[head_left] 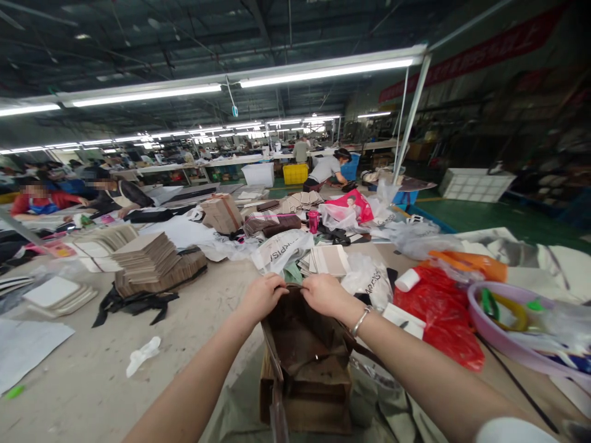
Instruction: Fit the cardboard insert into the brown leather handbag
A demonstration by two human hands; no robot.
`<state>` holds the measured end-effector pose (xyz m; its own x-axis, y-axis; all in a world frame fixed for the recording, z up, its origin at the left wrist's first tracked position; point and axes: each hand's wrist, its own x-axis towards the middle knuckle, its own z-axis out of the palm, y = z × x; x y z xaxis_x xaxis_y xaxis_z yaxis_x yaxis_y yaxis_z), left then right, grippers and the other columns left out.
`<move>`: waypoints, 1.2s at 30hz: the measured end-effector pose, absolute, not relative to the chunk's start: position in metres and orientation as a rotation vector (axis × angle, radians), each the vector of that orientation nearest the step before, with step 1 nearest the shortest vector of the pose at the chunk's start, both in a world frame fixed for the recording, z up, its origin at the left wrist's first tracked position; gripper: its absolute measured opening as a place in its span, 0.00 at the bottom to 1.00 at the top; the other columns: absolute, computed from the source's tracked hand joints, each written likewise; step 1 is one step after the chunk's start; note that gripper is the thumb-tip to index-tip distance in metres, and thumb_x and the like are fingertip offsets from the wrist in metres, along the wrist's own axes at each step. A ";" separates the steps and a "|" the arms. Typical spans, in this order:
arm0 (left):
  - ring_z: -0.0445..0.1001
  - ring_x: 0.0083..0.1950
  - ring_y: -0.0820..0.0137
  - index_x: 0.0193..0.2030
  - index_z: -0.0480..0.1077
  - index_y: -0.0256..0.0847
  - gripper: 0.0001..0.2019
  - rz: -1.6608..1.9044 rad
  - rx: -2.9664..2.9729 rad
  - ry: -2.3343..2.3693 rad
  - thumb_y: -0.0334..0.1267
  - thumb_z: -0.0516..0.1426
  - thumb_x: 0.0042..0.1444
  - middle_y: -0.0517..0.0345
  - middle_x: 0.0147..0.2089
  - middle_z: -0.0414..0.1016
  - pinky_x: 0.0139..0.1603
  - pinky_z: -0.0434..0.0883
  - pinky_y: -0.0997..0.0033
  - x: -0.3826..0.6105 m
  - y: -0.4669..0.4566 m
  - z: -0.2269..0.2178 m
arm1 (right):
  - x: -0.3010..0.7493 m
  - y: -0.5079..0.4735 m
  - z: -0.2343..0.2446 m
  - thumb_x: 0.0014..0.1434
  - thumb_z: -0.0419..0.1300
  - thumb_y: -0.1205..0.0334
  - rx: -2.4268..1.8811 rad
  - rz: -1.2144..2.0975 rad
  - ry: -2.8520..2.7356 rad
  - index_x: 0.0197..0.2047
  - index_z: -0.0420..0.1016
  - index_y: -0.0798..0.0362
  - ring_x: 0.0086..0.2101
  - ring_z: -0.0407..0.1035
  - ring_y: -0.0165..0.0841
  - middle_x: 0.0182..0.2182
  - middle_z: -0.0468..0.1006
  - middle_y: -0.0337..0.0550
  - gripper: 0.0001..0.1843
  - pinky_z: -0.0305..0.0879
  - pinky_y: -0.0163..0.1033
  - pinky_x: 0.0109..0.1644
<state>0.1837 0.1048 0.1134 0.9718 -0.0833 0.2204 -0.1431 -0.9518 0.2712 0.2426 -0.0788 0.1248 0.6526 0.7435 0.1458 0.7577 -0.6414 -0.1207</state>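
Observation:
Both my hands grip the far top edge of a dark brown paper bag (302,344) that stands on the table in front of me. My left hand (262,296) pinches the edge on the left, fingers closed. My right hand (325,294), a silver bracelet on its wrist, holds the same edge just to the right, fingers curled. The two hands almost touch. The bag rests on a stack of flat brown bags (309,400).
A pile of flat brown sheets (154,264) with black ribbons lies to the left. A red plastic bag (443,317) and a pink basin (512,344) sit at the right. White plastic bags and card stacks (327,259) lie beyond my hands. Other people work at far tables.

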 end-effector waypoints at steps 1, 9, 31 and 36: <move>0.71 0.41 0.71 0.35 0.70 0.41 0.06 0.300 2.843 -0.147 0.39 0.54 0.57 0.59 0.38 0.73 0.44 0.66 0.73 0.185 0.105 0.113 | 0.243 -0.079 0.125 0.61 0.49 0.60 -2.698 -0.115 -1.231 0.35 0.77 0.55 0.37 0.72 0.39 0.34 0.79 0.51 0.15 0.62 0.37 0.41; 0.72 0.38 0.69 0.35 0.69 0.41 0.08 0.307 2.927 0.026 0.41 0.52 0.58 0.57 0.37 0.75 0.38 0.64 0.71 0.185 0.097 0.114 | 0.240 -0.078 0.123 0.61 0.49 0.60 -2.685 -0.110 -1.203 0.35 0.76 0.54 0.37 0.72 0.38 0.34 0.79 0.49 0.15 0.61 0.37 0.41; 0.73 0.41 0.65 0.36 0.67 0.41 0.09 0.305 2.960 0.220 0.40 0.49 0.59 0.54 0.38 0.75 0.39 0.64 0.68 0.182 0.082 0.112 | 0.247 -0.069 0.126 0.60 0.53 0.51 -2.658 -0.126 -1.263 0.39 0.76 0.53 0.39 0.70 0.38 0.36 0.78 0.47 0.16 0.61 0.36 0.41; 0.72 0.47 0.64 0.51 0.61 0.42 0.18 0.373 2.770 0.113 0.43 0.55 0.54 0.53 0.48 0.73 0.46 0.66 0.67 0.176 0.090 0.108 | 0.251 -0.062 0.124 0.62 0.51 0.57 -2.695 -0.155 -1.281 0.36 0.77 0.55 0.37 0.71 0.38 0.35 0.78 0.50 0.15 0.62 0.36 0.41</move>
<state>0.1758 0.0898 0.1080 0.9624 0.1225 0.2426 0.0324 -0.9380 0.3452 0.2514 -0.0623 0.1242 0.6292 0.7608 0.1588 0.7767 -0.6228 -0.0938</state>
